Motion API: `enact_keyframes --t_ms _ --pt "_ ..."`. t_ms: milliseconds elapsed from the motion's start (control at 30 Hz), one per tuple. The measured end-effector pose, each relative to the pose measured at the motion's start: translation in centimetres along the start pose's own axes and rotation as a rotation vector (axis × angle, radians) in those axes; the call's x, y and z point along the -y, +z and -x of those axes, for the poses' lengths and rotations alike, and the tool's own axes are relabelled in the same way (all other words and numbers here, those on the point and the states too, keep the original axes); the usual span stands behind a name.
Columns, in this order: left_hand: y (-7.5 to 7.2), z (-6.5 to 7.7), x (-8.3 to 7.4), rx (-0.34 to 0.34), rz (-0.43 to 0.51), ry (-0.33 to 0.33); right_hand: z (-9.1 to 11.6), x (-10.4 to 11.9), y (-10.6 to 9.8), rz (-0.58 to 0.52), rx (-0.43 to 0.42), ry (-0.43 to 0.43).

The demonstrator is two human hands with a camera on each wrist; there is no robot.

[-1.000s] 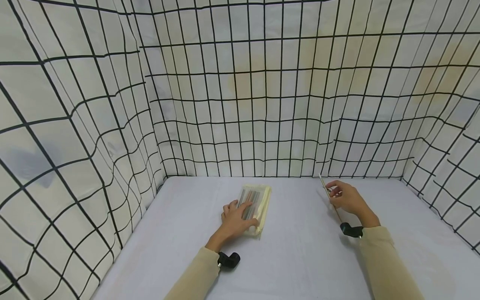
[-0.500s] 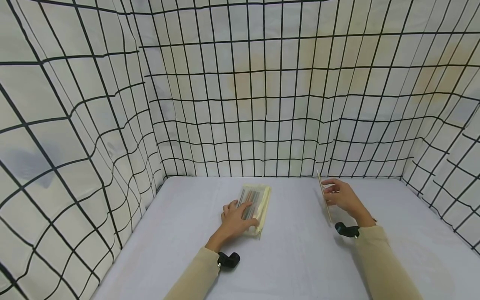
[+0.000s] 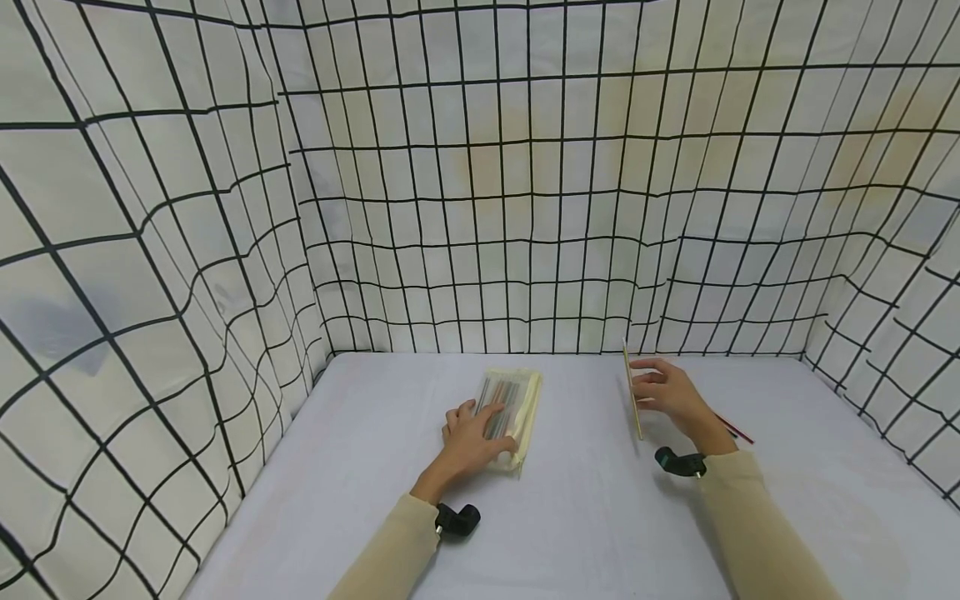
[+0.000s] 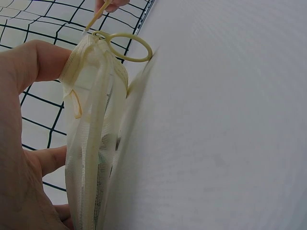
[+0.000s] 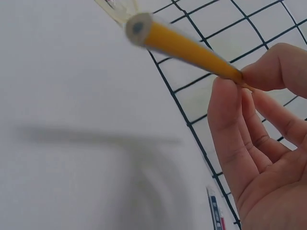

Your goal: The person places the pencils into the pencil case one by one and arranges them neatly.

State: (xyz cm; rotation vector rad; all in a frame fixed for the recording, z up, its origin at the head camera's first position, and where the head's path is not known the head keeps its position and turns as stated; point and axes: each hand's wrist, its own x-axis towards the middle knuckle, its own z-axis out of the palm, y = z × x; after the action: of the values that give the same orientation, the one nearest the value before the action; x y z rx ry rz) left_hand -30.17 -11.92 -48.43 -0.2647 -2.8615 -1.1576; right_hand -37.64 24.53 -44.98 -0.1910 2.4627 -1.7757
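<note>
My left hand (image 3: 471,443) rests over a pale yellow, see-through mesh pencil case (image 3: 529,400), its thumb at the right side and its fingers bent over the left. Several long, thin pencils (image 3: 495,423) show through the mesh. In the left wrist view, a ring-shaped zip pull (image 4: 144,53) hangs at the end of the case. To the right, my right hand (image 3: 675,396) pinches a yellow pencil (image 3: 632,398) between thumb and fingertips, raised off the table. The right wrist view shows the pencil's flat end (image 5: 138,28), with a bluish-grey core, close to the camera.
A red and a dark stick-like item (image 3: 737,428), perhaps pencils, lie behind the right wrist. The table has a white cloth (image 3: 585,533). Black grid netting (image 3: 525,200) over white sheeting stands at the back and both sides. A black wrist camera (image 3: 681,462) sits on the right wrist.
My right hand has moved left with the yellow pencil, which has turned more upright in the head view. The red and dark items have come into sight behind it. The left hand stays put.
</note>
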Motion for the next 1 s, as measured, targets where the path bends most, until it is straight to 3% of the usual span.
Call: enact_keyframes --t_ms 233,1000 --pt "-0.1 -0.1 0.0 0.003 0.006 0.001 0.1 0.5 1.5 -0.095 0.028 0.05" --pt "-0.1 0.0 -0.2 0.0 -0.002 -0.003 0.1 1.6 6.8 -0.1 0.077 0.106"
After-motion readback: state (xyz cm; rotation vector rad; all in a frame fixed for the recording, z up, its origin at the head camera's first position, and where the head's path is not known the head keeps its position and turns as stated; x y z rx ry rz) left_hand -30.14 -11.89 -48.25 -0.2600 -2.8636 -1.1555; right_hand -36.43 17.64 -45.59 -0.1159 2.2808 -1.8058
